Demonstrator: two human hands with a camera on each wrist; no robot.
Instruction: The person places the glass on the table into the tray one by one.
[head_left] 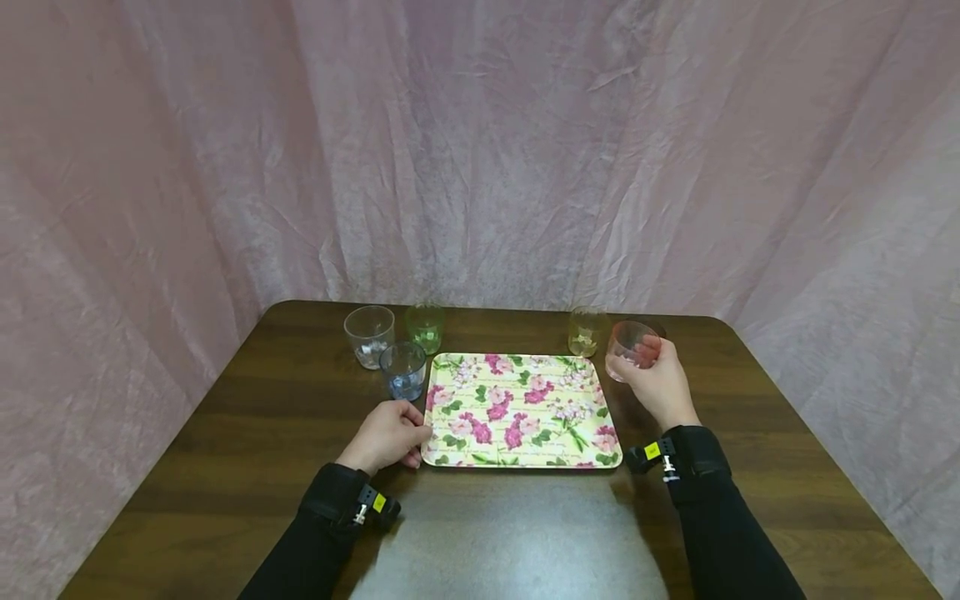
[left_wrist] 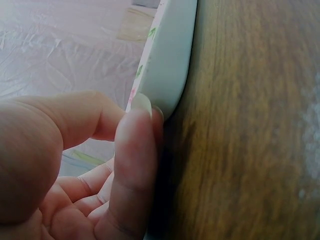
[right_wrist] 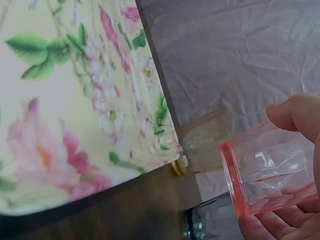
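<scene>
Tumbler of see-through pink material [right_wrist: 272,162], gripped in the curled right hand [head_left: 662,387], is just beside the far right corner of a rectangular cream tray with pink flowers [head_left: 522,412]. The left hand [head_left: 385,437] pinches the tray's left edge near its front corner.

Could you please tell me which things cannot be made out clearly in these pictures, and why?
- Dark glass: in the head view, mostly hidden by the right hand and the pink glass; in the right wrist view, cut off by the bottom edge.
- Underside of the tray: in the head view, hidden by its own top.
- Yellowish shape: in the left wrist view, too blurred to identify.
</scene>
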